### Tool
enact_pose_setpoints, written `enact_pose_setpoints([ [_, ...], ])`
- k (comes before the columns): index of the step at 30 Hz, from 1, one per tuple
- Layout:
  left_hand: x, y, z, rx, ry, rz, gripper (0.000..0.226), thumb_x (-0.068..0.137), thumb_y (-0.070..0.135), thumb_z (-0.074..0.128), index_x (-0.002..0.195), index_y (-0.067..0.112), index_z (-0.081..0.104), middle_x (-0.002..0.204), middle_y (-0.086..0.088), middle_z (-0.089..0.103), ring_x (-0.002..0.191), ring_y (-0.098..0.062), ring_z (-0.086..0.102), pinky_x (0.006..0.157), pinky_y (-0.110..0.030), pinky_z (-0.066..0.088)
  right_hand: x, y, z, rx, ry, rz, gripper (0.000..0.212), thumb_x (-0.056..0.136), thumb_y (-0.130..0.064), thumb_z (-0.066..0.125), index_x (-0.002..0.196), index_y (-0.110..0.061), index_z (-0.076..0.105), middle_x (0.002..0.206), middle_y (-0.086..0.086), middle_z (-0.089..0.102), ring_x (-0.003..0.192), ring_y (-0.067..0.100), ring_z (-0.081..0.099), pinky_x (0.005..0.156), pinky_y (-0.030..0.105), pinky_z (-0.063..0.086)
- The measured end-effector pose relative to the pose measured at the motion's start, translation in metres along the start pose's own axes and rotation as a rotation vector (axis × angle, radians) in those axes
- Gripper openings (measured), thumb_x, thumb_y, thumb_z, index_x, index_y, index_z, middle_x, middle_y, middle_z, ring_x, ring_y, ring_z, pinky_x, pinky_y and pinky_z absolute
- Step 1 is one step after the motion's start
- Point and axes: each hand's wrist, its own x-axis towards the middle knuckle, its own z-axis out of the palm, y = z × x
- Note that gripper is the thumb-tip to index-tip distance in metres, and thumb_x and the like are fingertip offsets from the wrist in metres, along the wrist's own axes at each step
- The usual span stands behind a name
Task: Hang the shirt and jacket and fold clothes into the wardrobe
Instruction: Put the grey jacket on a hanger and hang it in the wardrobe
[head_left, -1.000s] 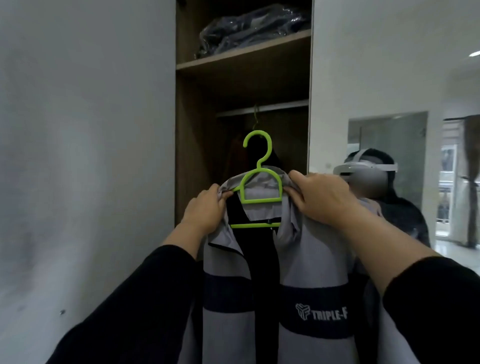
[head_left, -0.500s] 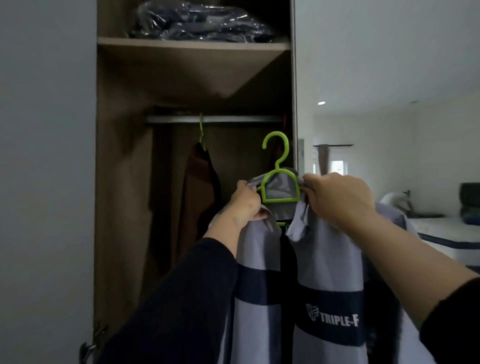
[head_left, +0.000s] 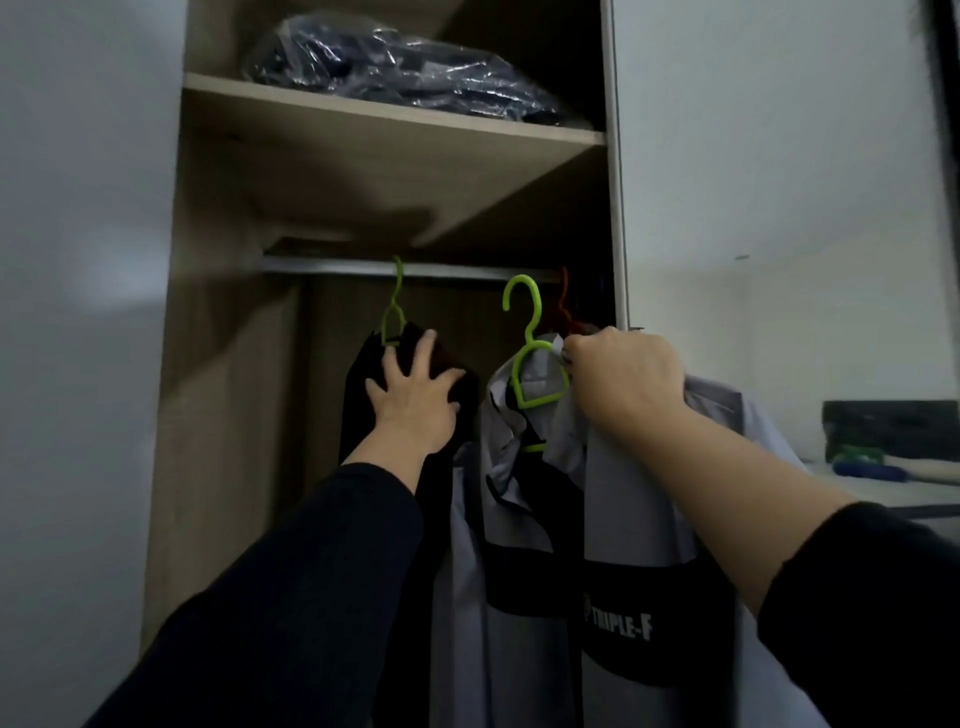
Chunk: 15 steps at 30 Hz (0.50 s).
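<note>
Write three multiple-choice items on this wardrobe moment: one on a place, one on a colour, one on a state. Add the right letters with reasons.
1. Where does the plastic-wrapped bundle lie?
A. on the top shelf
B. on the wardrobe floor
C. over the rail

2. What colour is the hanger in the grey jacket?
A. white
B. green
C. blue

3. Is that hanger's hook on the rail?
A. yes, hooked on
B. no, just below it
C. it lies on the shelf

Answers: 1 A, the bundle sits on the board above the rail. 2 B, it is bright green. 3 B, the right hand grips the jacket collar and the hook tip is under the rail, while the left hand presses the dark garment aside.
</note>
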Motion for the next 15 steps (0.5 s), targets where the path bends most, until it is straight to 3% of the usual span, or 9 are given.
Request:
enact_pose_setpoints([
  [3, 0.015, -0.005, 0.003, 0.271, -0.027, 0.156, 0.044, 0.1, 0.039, 0.031, 0.144, 0.035, 0.029, 0.159, 0.007, -0.013, 0.144, -0.037, -0.012, 0.11, -0.066, 0.011, 0.009, -0.012, 0.006, 0.03, -0.03, -0.011, 0.022, 0.095, -0.012, 0.046, 0.108, -0.021, 0.061, 0.094, 0.005, 0.064, 0.087, 0.03, 0.064, 0.061, 0.032, 0.035],
  [5, 0.02, -0.007, 0.008, 0.307, -0.019, 0.088, 0.046, 0.101, 0.044, 0.027, 0.144, 0.028, 0.028, 0.158, 0.004, 0.007, 0.143, -0.036, 0.003, 0.106, -0.061, 0.022, 0.016, -0.019, 0.012, 0.042, -0.043, -0.008, 0.022, 0.096, -0.013, 0.046, 0.111, -0.022, 0.059, 0.095, 0.004, 0.064, 0.086, 0.029, 0.064, 0.06, 0.032, 0.036],
  [7, 0.018, -0.017, 0.014, 0.234, 0.003, -0.041, 0.048, 0.098, 0.046, 0.036, 0.139, 0.022, 0.032, 0.149, -0.001, 0.022, 0.132, -0.038, 0.025, 0.095, -0.055, 0.035, 0.025, -0.028, 0.02, 0.044, -0.062, 0.014, 0.022, 0.096, -0.014, 0.047, 0.113, -0.021, 0.059, 0.094, 0.004, 0.063, 0.087, 0.027, 0.064, 0.059, 0.032, 0.036],
  [9, 0.015, -0.031, 0.021, 0.137, 0.087, -0.119, 0.046, 0.092, 0.031, 0.055, 0.13, 0.018, 0.033, 0.14, -0.005, 0.028, 0.115, -0.037, 0.04, 0.078, -0.045, 0.047, 0.036, -0.038, 0.031, 0.03, -0.085, 0.034, 0.023, 0.096, -0.012, 0.047, 0.112, -0.02, 0.061, 0.087, 0.003, 0.06, 0.087, 0.027, 0.064, 0.058, 0.033, 0.037],
  [11, 0.016, -0.045, 0.026, 0.045, 0.169, -0.146, 0.052, 0.084, 0.007, 0.062, 0.126, 0.018, 0.034, 0.136, -0.006, 0.029, 0.105, -0.035, 0.045, 0.066, -0.035, 0.047, 0.05, -0.05, 0.042, 0.023, -0.097, 0.033, 0.025, 0.095, -0.007, 0.046, 0.111, -0.019, 0.062, 0.089, 0.004, 0.062, 0.087, 0.027, 0.065, 0.057, 0.033, 0.038],
  [15, 0.025, -0.055, 0.023, 0.029, 0.238, -0.102, 0.05, 0.08, -0.002, 0.063, 0.121, 0.017, 0.041, 0.129, -0.006, 0.028, 0.102, -0.031, 0.044, 0.06, -0.029, 0.044, 0.089, -0.071, 0.06, 0.056, -0.1, 0.035, 0.026, 0.092, -0.004, 0.048, 0.109, -0.016, 0.064, 0.094, 0.004, 0.065, 0.088, 0.027, 0.065, 0.056, 0.033, 0.038],
])
